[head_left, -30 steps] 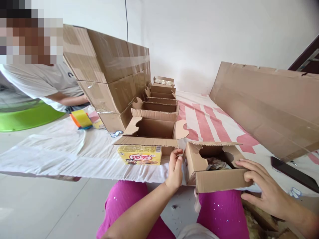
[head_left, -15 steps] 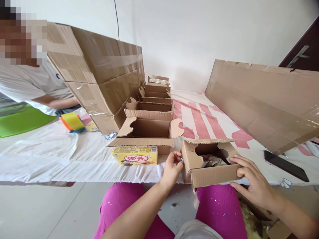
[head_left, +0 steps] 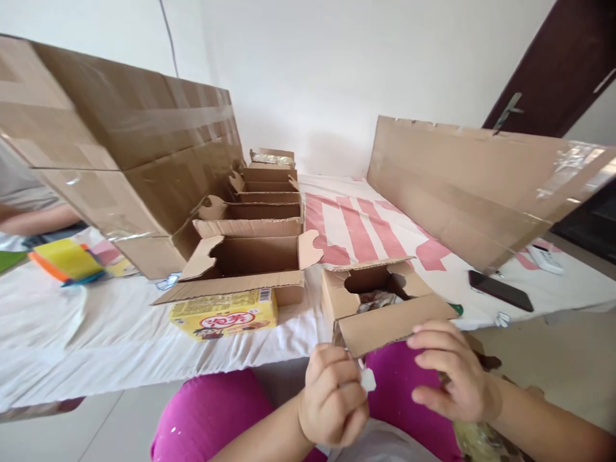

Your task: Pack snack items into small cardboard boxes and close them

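My left hand [head_left: 334,394] is closed just in front of the near small cardboard box, and a small flat white piece [head_left: 368,380] sticks out past its fingers. I cannot make out exactly what that piece is. My right hand [head_left: 452,369] has its fingers apart, with fingertips at or close to the front flap of the cardboard box [head_left: 394,327]. The box stands at the table's front edge, its top flaps partly raised. Crumpled wrapping [head_left: 379,299] shows through its cut-out opening.
A yellow printed carton [head_left: 226,316] lies before a row of open cardboard boxes [head_left: 257,253]. Large taped boxes [head_left: 144,128] stack at left; a big cardboard panel [head_left: 462,192] stands at right. A phone [head_left: 500,290] lies on the cloth. Another person's arm [head_left: 36,218] shows at far left.
My left hand has left the box's left side and come toward me, now closed with the white piece showing. My right hand has drawn back toward me. The view has turned right.
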`<act>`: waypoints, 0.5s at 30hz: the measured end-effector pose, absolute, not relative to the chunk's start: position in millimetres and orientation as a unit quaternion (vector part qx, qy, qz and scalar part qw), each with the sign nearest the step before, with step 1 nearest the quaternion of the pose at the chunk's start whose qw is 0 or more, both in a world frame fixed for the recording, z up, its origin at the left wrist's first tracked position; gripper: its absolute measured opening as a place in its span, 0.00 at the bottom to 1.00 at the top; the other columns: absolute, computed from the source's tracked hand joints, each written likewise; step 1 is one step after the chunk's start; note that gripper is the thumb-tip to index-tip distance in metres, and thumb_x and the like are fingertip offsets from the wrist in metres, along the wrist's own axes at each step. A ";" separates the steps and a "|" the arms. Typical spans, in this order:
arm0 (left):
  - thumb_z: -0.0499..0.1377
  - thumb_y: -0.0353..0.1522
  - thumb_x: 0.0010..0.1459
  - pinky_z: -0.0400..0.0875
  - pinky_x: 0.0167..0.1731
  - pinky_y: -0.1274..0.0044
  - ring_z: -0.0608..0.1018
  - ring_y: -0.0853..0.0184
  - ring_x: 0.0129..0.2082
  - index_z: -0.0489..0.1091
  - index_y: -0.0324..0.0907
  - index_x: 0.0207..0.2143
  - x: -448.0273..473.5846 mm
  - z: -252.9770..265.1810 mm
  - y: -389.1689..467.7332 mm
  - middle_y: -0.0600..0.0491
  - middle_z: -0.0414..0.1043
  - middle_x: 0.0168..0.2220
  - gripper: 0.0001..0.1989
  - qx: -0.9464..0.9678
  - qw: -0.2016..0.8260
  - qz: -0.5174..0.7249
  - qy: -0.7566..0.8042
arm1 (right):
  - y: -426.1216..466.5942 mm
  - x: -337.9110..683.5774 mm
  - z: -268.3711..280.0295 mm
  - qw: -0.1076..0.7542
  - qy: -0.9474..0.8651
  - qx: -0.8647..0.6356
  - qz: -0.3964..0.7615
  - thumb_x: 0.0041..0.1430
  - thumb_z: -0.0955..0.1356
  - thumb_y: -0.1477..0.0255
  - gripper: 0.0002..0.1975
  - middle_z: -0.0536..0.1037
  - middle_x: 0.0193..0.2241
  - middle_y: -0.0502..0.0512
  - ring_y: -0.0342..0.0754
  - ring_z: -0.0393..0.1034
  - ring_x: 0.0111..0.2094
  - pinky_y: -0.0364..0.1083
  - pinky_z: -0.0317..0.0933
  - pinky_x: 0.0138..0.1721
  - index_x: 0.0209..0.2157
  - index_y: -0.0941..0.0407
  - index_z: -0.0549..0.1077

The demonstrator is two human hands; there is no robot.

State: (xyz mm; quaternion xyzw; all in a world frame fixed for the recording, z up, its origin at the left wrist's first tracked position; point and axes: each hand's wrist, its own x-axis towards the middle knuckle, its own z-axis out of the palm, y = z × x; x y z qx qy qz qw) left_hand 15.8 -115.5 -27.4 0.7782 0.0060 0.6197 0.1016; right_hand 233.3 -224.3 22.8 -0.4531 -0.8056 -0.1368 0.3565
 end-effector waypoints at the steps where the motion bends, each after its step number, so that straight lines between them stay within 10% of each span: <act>1: 0.56 0.23 0.49 0.67 0.35 0.70 0.71 0.65 0.34 0.67 0.40 0.34 18.2 -27.3 -120.7 0.52 0.70 0.30 0.08 0.788 0.083 0.610 -0.009 | -223.9 226.1 21.5 0.358 -0.820 -0.430 -0.118 0.58 0.68 0.61 0.16 0.76 0.37 0.59 0.54 0.69 0.45 0.55 0.67 0.44 0.43 0.56 0.67; 15: 0.59 0.20 0.51 0.69 0.42 0.67 0.74 0.64 0.38 0.69 0.39 0.36 30.6 -33.4 -125.9 0.51 0.75 0.33 0.10 0.805 0.064 0.590 -0.005 | -245.2 289.2 12.3 0.385 -0.715 -0.572 -0.114 0.55 0.65 0.76 0.03 0.73 0.27 0.52 0.48 0.67 0.34 0.51 0.62 0.40 0.30 0.53 0.68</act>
